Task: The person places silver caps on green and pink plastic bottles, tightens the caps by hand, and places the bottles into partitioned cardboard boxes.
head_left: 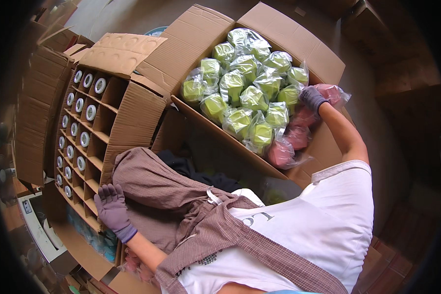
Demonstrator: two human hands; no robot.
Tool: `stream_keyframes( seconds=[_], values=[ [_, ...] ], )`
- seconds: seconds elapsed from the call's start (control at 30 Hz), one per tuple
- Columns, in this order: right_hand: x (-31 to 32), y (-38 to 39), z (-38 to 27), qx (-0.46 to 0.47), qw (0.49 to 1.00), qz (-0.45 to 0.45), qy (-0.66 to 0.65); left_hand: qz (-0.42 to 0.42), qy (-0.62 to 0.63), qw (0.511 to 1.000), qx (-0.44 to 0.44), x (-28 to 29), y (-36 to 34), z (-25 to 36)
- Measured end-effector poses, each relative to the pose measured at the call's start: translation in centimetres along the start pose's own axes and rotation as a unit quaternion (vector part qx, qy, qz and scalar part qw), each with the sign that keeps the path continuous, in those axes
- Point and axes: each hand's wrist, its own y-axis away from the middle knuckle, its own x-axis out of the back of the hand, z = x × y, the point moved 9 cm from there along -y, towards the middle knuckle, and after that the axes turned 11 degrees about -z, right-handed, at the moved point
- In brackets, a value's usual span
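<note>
My left hand, in a purple-grey glove, is open, with its fingers stretched against the near edge of the divided carton. White ring-shaped tops of round items show in several of its compartments, while the column nearest me on the right has bare cells. My right hand, also gloved, is at the right side of a large open cardboard box. Its fingers are curled at a pink plastic-wrapped item; the exact grip is partly hidden. Green items in clear wrap fill most of that box, beside more pink ones.
A second cardboard box stands at the far left, by a white appliance-like case. Blue wrapped items lie below the divided carton. Box flaps stick out around the large box. Dark cloth lies near my leg.
</note>
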Motion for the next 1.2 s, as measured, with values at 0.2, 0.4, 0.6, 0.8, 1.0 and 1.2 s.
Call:
stream_keyframes(
  seconds=[0.2,0.4,0.6,0.8,1.0,1.2],
  values=[
    [-7.8,-4.3,0.7,-0.04,0.977,-0.089,-0.189,0.047,-0.001,0.999,0.001,0.5,1.9,0.2],
    [-4.0,-1.1,0.5,-0.091,0.979,-0.093,-0.156,0.071,-0.027,0.997,0.005,0.7,1.5,0.5],
    [19.5,13.9,-15.8,0.274,0.884,0.285,-0.25,0.008,-0.011,1.0,0.005,-1.2,0.2,1.1],
    [12.8,11.3,-25.6,0.366,0.884,0.29,-0.034,0.007,-0.018,1.0,-0.007,-1.2,1.1,0.9],
    [4.3,3.6,-30.8,0.301,0.933,0.168,0.103,0.046,-0.003,0.997,-0.067,1.6,6.4,3.0],
    [6.8,4.0,-30.3,0.365,0.926,0.087,0.036,-0.007,0.021,0.995,-0.094,3.8,9.8,3.0]
  ],
)
